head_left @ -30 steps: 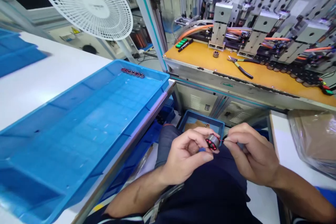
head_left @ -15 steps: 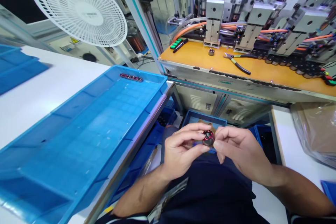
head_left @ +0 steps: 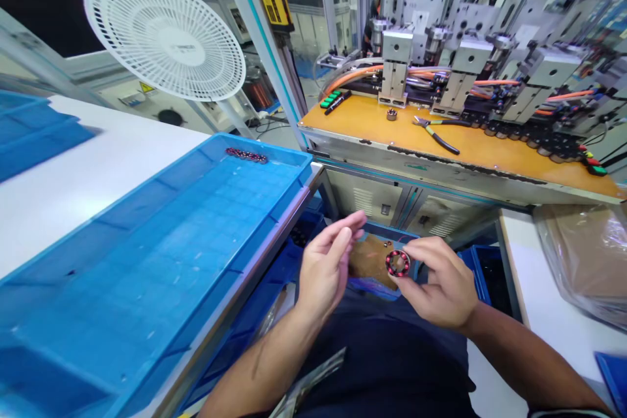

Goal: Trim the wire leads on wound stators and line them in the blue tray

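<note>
A small ring-shaped motor stator point(head_left: 397, 264) with red copper windings is pinched at its right edge between the thumb and fingers of my right hand point(head_left: 438, 281). Its round face, with an open centre, is turned toward me. My left hand point(head_left: 326, 264) is apart from it on the left, fingers stretched out and the thumb beside them, with nothing visible in it. Below both hands, a blue bin point(head_left: 379, 287) with brown cardboard in its bottom sits low at my lap. Several more wound stators point(head_left: 246, 155) stand in a row at the far end of the large blue tray point(head_left: 215, 241).
On the machine's orange top point(head_left: 353, 119) lie cutting pliers point(head_left: 438, 134), a black marker point(head_left: 337, 103) and a single stator point(head_left: 392, 115). Metal press units point(head_left: 396, 65) stand behind. A white fan point(head_left: 169, 39) is at the left, a plastic-wrapped brown package point(head_left: 582, 255) at the right.
My left hand has let go of the stator and drawn away to the left, its fingers straightening. The stator now rests in my right hand alone, its face turned toward me.
</note>
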`<state>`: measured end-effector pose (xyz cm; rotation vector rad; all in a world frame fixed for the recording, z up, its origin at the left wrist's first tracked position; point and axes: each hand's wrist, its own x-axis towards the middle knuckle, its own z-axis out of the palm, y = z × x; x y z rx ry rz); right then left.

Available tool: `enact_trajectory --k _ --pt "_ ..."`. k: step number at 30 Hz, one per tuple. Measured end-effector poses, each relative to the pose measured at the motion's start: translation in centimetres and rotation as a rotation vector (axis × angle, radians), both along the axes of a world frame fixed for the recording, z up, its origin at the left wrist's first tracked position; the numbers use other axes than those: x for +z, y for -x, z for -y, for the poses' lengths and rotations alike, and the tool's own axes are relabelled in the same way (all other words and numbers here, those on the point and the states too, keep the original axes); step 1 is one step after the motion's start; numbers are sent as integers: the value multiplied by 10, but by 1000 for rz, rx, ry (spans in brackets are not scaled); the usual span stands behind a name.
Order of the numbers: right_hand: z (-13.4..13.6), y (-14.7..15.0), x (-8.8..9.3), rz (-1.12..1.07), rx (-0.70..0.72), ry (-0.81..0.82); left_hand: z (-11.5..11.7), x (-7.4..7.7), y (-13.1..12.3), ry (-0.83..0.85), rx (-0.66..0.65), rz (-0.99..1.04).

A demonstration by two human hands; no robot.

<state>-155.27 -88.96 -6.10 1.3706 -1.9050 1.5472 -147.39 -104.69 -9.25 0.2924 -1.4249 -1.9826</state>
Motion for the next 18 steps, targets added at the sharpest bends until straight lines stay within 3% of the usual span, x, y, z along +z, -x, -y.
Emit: enact_trajectory --k 2,3,5,6,11,18 --pt "-2 10 -5 -355 -167 -20 -1 4 -7 331 178 -20" --pt "-3 15 -8 -462 -185 -20 -2 7 -11 519 197 -50" --pt "-6 22 -15 -588 -161 -14 -8 16 -20 791 127 -89" --pt "-8 24 -18 -635 -146 -21 -10 21 -23 851 84 -82" --pt "-9 18 -13 -724 -106 -35 -15 37 -19 814 -41 -28" --pt "-6 -4 10 -114 93 -34 -7 33 -17 849 -100 -103"
